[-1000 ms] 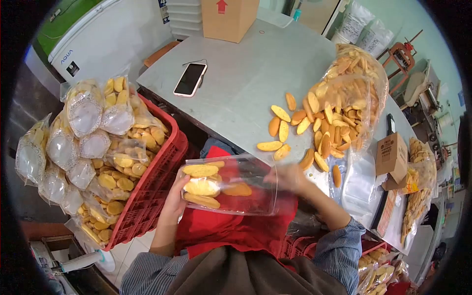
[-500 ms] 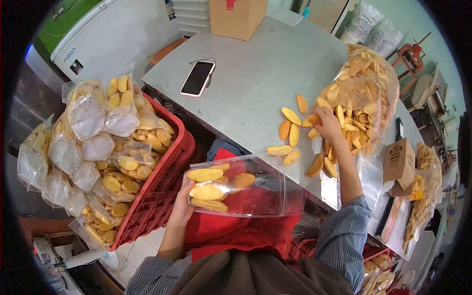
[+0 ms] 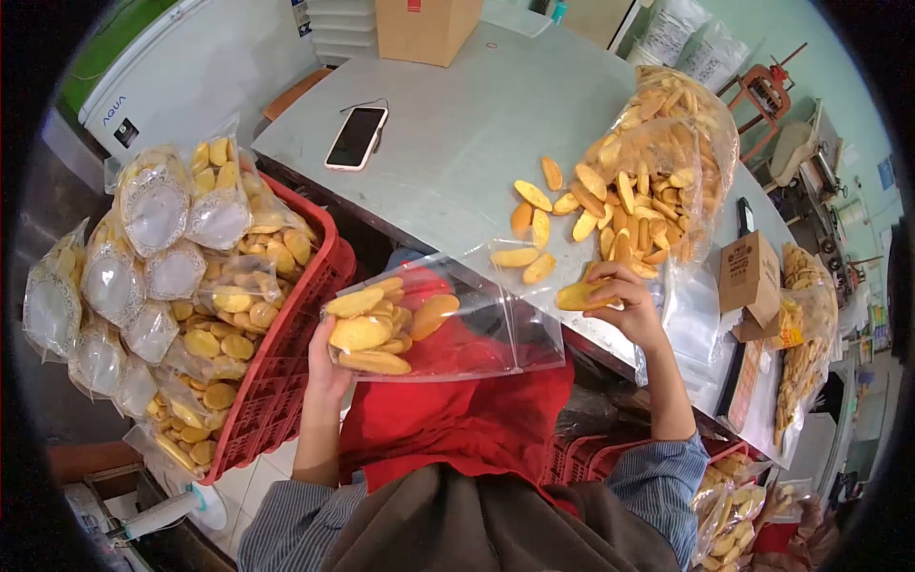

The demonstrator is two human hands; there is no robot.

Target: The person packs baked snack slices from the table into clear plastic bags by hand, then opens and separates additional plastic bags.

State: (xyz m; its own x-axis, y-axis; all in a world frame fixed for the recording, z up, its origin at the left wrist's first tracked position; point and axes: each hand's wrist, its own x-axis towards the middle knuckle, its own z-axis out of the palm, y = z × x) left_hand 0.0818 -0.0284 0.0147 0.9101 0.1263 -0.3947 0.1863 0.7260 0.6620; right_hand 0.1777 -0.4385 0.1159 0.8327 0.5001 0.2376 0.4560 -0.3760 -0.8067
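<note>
My left hand [image 3: 329, 370] is closed around the bottom end of a clear plastic bag [image 3: 477, 338], which lies sideways over my lap with its mouth toward the table. Inside the bag are several oval, golden-brown slices that look like dry toast or biscuits. My right hand [image 3: 627, 303], just right of the bag's mouth, pinches an oval golden slice [image 3: 579, 296]; another slice upright behind its fingers may be held too, I cannot tell. Loose slices [image 3: 532, 195] lie on the table beyond, beside a large open plastic bag [image 3: 715, 153] spilling more of them.
At left, a red plastic crate [image 3: 324, 257] is heaped with filled clear bags [image 3: 152, 205]. A phone [image 3: 356, 138] and a cardboard box [image 3: 426, 29] rest on the grey table [image 3: 448, 124]. A small carton [image 3: 748, 276] and another filled bag [image 3: 805, 334] stand at right.
My right hand has come from the loose pile toward me and the bag's mouth, carrying a slice. The bag in my left hand contains more slices. The whole view has shifted slightly.
</note>
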